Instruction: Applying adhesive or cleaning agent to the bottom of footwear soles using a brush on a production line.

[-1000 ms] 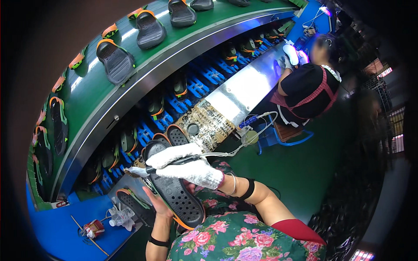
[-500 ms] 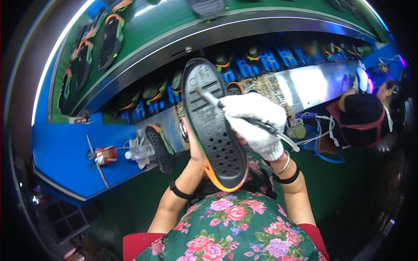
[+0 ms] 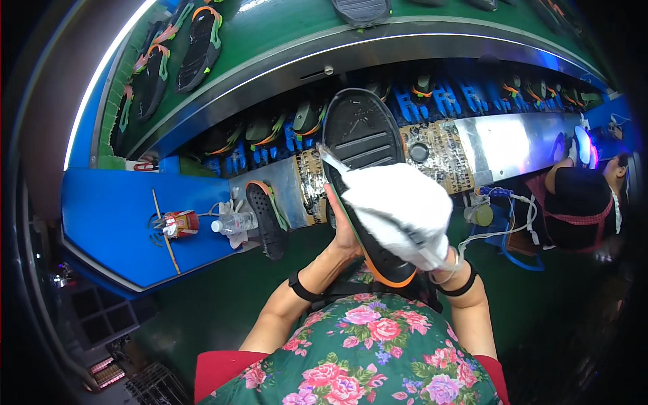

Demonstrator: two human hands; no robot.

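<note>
A black shoe sole (image 3: 361, 125) with an orange rim at its near end is held up in front of me, its grooved underside facing me. My left hand (image 3: 342, 226) is closed around its left edge, fingers mostly hidden behind it. My right hand (image 3: 401, 209), in a white glove and smeared by motion, crosses over the sole's middle. It grips a slim brush (image 3: 333, 159), whose tip is by the sole's left edge. The glove hides part of the sole and most of the brush handle.
Another sole (image 3: 265, 216) lies on the bench at left, beside a clear plastic bottle (image 3: 233, 223) and a red carton (image 3: 179, 224) on the blue tabletop (image 3: 101, 236). Soles ride on the green belt (image 3: 283, 34). A round black object (image 3: 419, 152) sits on the metal bench. A co-worker (image 3: 574, 196) is at right.
My gloved hand and the brush have moved down the sole, toward its left edge. The sole has shifted to the right in view, as has the background.
</note>
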